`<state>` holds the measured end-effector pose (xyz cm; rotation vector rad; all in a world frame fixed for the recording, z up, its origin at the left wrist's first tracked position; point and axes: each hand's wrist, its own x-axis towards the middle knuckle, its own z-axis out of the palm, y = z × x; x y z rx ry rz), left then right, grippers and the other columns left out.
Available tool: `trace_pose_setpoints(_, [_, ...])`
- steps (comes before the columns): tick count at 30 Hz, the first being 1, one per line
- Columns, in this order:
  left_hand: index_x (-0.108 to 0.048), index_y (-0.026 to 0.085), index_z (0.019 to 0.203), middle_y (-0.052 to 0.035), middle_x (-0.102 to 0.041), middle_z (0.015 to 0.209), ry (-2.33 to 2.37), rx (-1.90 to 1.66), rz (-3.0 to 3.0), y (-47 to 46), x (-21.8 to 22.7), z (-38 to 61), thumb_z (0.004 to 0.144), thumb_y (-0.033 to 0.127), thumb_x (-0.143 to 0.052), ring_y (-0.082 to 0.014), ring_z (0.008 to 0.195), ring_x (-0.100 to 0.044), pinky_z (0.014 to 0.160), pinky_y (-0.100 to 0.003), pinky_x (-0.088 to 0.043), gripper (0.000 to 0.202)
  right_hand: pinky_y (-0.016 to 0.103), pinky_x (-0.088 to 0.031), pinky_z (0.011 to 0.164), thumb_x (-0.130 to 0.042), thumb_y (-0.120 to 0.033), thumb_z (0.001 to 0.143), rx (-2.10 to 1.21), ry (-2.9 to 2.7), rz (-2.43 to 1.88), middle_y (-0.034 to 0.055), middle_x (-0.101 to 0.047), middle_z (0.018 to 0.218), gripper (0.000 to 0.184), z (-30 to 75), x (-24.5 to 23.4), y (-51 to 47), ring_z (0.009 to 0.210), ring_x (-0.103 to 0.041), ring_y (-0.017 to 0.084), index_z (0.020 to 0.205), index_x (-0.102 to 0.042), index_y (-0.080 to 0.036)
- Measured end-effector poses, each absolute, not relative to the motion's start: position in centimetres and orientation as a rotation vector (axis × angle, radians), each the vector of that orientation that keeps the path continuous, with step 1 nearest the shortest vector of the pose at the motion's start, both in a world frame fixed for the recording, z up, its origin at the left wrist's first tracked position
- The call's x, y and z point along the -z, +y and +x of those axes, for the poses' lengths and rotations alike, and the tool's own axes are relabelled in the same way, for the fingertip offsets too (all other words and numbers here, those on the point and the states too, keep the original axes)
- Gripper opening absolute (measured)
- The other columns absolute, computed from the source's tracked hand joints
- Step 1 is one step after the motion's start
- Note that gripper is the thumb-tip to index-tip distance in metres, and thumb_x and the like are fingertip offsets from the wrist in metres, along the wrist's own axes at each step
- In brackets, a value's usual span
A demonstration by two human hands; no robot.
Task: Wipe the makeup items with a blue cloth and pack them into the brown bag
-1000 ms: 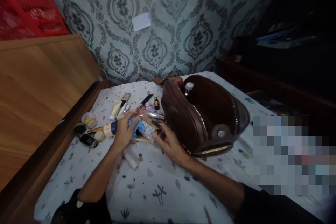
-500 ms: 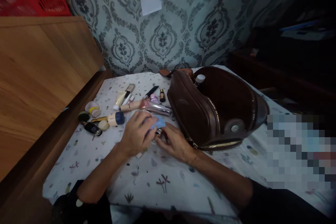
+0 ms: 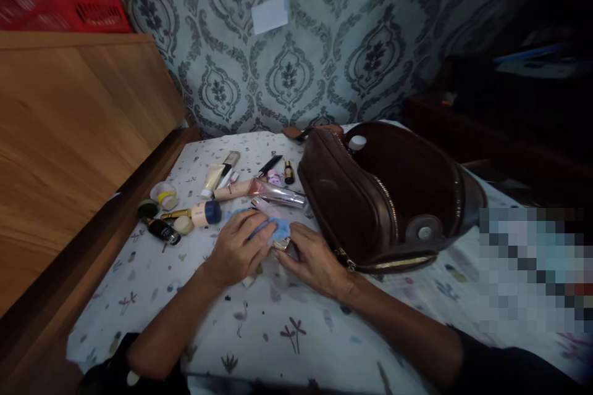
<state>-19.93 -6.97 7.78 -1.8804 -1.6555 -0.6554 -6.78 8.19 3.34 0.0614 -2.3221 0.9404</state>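
My left hand (image 3: 237,248) is closed on a crumpled light-blue cloth (image 3: 278,231), pressing it down over a small item. My right hand (image 3: 314,259) pinches that small shiny item (image 3: 281,244), whose kind I cannot make out; the cloth and fingers hide most of it. Just beyond the hands lie a pale pink tube (image 3: 265,206) and a pinkish tube with a silver cap (image 3: 278,194). To the right of my right hand stands an open brown leather bag (image 3: 345,197) with a white-capped item (image 3: 356,142) inside.
Left of the hands lie a blue-capped bottle (image 3: 206,213), a dark bottle (image 3: 162,230) and small jars (image 3: 167,194). Farther back are a cream tube (image 3: 212,180) and a small black bottle (image 3: 289,172). A wooden cabinet (image 3: 88,129) borders the patterned tablecloth (image 3: 259,333).
My left hand and the cloth have lowered onto the small item, and the cloth is spread more. The right hand keeps its grip. The view has shifted slightly.
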Motion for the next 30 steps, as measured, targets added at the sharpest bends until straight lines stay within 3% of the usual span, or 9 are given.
trace_pose_setpoints(8, [-0.058, 0.018, 0.128, -0.0134, -0.063, 0.121, -1.934, 1.134, -1.806, -6.9, -7.4, -20.1, 0.101, 0.02, -0.043, -0.0226, 0.115, -0.061, 0.101, -0.039, -0.051, 0.032, 0.032, -0.053, 0.073, -0.058, -0.031, 0.094, -1.037, -2.295, 0.047, 0.0056, -0.067, 0.087, 0.016, -6.5, -4.1, 8.2, 0.078, -0.062, 0.019, 0.103, -0.063, -0.019])
trace_pose_setpoints(11, [-0.06, 0.019, 0.123, -0.0113, -0.066, 0.116, -2.038, 1.32, -1.747, -6.9, -7.2, -20.2, 0.102, 0.025, -0.041, -0.0219, 0.112, -0.063, 0.099, -0.037, -0.05, 0.029, 0.032, -0.054, 0.071, -0.059, -0.03, 0.093, -1.052, -2.295, 0.039, 0.0058, -0.067, 0.086, 0.018, -6.4, -4.1, 8.2, 0.076, -0.063, 0.019, 0.106, -0.064, -0.019])
trace_pose_setpoints(14, [-0.063, 0.02, 0.106, -0.0064, -0.067, 0.094, -2.162, 1.456, -1.649, -6.9, -7.0, -20.6, 0.103, 0.033, -0.04, -0.0199, 0.093, -0.064, 0.084, -0.032, -0.051, 0.027, 0.032, -0.055, 0.07, -0.058, -0.028, 0.092, -1.067, -2.278, 0.026, 0.0067, -0.068, 0.089, 0.021, -6.4, -4.1, 8.1, 0.077, -0.064, 0.019, 0.11, -0.064, -0.019])
trace_pose_setpoints(17, [-0.055, 0.021, 0.081, 0.0002, -0.054, 0.071, -2.284, 1.544, -1.58, -6.8, -6.5, -20.9, 0.103, 0.041, -0.039, -0.0156, 0.066, -0.053, 0.063, -0.028, -0.044, 0.033, 0.031, -0.057, 0.068, -0.058, -0.026, 0.091, -1.115, -2.258, 0.01, 0.007, -0.069, 0.092, 0.027, -6.4, -4.1, 8.0, 0.075, -0.065, 0.019, 0.118, -0.062, -0.019])
trace_pose_setpoints(22, [-0.049, 0.021, 0.077, 0.0013, -0.049, 0.07, -2.264, 1.524, -1.607, -6.7, -6.2, -20.8, 0.103, 0.04, -0.04, -0.0141, 0.064, -0.048, 0.062, -0.028, -0.042, 0.033, 0.036, -0.058, 0.081, -0.059, -0.025, 0.091, -1.129, -2.269, 0.017, 0.0088, -0.071, 0.105, 0.034, -6.3, -4.1, 8.0, 0.091, -0.069, 0.022, 0.125, -0.059, -0.021])
trace_pose_setpoints(24, [-0.053, 0.021, 0.082, -0.0004, -0.055, 0.075, -2.226, 1.49, -1.654, -6.8, -6.4, -20.4, 0.103, 0.036, -0.04, -0.0148, 0.068, -0.054, 0.066, -0.028, -0.046, 0.029, 0.037, -0.057, 0.086, -0.061, -0.028, 0.092, -1.119, -2.274, 0.021, 0.0097, -0.071, 0.109, 0.031, -6.3, -4.1, 7.9, 0.097, -0.069, 0.023, 0.122, -0.059, -0.021])
trace_pose_setpoints(26, [-0.06, 0.02, 0.102, -0.0055, -0.066, 0.093, -2.174, 1.444, -1.712, -7.0, -6.7, -20.1, 0.103, 0.032, -0.04, -0.0178, 0.086, -0.063, 0.079, -0.03, -0.051, 0.023, 0.037, -0.057, 0.086, -0.061, -0.03, 0.093, -1.105, -2.274, 0.04, 0.0099, -0.071, 0.107, 0.028, -6.3, -4.1, 7.9, 0.098, -0.068, 0.023, 0.119, -0.06, -0.02])
trace_pose_setpoints(28, [-0.054, 0.021, 0.13, -0.0108, -0.067, 0.12, -2.097, 1.391, -1.764, -7.2, -6.9, -19.9, 0.103, 0.028, -0.04, -0.0209, 0.109, -0.063, 0.094, -0.033, -0.05, 0.031, 0.036, -0.056, 0.084, -0.059, -0.029, 0.094, -1.1, -2.271, 0.061, 0.0096, -0.071, 0.104, 0.025, -6.3, -4.1, 7.8, 0.095, -0.068, 0.023, 0.117, -0.06, -0.02])
trace_pose_setpoints(30, [-0.048, 0.022, 0.141, -0.0114, -0.064, 0.13, -2.017, 1.358, -1.834, -7.3, -6.9, -20.0, 0.103, 0.023, -0.039, -0.0204, 0.117, -0.061, 0.099, -0.033, -0.049, 0.039, 0.035, -0.056, 0.082, -0.058, -0.028, 0.094, -1.107, -2.262, 0.067, 0.0094, -0.07, 0.103, 0.024, -6.2, -4.2, 7.7, 0.093, -0.067, 0.022, 0.117, -0.06, -0.021])
